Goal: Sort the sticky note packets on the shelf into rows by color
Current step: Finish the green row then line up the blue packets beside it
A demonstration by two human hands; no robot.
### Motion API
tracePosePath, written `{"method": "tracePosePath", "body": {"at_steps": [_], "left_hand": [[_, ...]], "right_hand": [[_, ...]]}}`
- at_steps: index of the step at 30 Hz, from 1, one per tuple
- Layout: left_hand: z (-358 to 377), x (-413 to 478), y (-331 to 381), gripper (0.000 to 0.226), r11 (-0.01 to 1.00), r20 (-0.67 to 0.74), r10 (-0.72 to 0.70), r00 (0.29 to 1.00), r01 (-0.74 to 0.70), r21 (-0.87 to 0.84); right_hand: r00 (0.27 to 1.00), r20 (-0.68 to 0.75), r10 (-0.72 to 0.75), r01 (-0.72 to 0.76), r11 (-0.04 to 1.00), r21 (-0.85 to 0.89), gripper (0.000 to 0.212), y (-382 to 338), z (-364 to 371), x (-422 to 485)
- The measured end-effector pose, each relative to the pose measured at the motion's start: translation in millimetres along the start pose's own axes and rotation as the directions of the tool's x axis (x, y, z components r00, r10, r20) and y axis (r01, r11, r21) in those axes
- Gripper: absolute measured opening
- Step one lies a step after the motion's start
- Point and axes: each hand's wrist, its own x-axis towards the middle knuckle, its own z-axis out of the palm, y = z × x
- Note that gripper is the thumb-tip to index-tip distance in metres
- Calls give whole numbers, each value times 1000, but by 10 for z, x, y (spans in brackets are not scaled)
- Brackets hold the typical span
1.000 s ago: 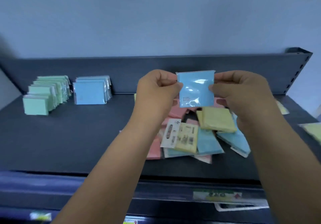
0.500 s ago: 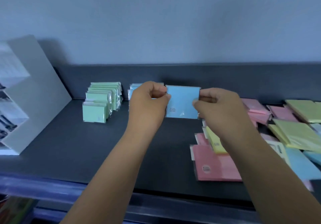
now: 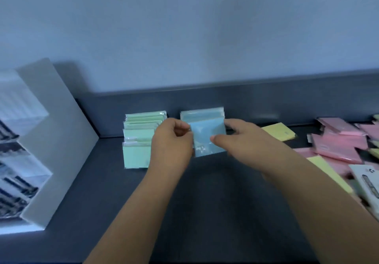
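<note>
1. The green row [image 3: 139, 140] stands upright at the left of the shelf [image 3: 205, 202].
2. The left hand [image 3: 172, 147], fingers curled, pinches the left edge of the blue packet [image 3: 205, 134].
3. The packet stands upright just in front of the blue row [image 3: 202, 113]. It looks light, thin and film-wrapped, so probably slippery and bendable. Opposite edges give the best hold.
4. The right hand [image 3: 240, 140] pinches the right edge, thumb in front.
5. The pink packets [image 3: 338, 145] lie unsorted at the right.

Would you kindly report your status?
Left hand, right hand pinch blue packet by its sides. Packet upright at front of blue row. Nothing in the way.
</note>
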Motion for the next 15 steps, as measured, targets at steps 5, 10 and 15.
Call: {"method": "tracePosePath", "body": {"at_steps": [5,10,15], "left_hand": [[-206,118,-137,20,994,159,-44,986,27,110],[-297,281,-197,24,994,244,-11,970,-17,111],[-245,305,-236,43,988,297,4,955,-50,146]], "right_hand": [[993,-69,93,-98,992,-74,31,-192,378,48],[971,-159,181,-200,974,-108,43,-331,553,86],[955,-233,184,-219,967,-134,43,-374,577,167]]}}
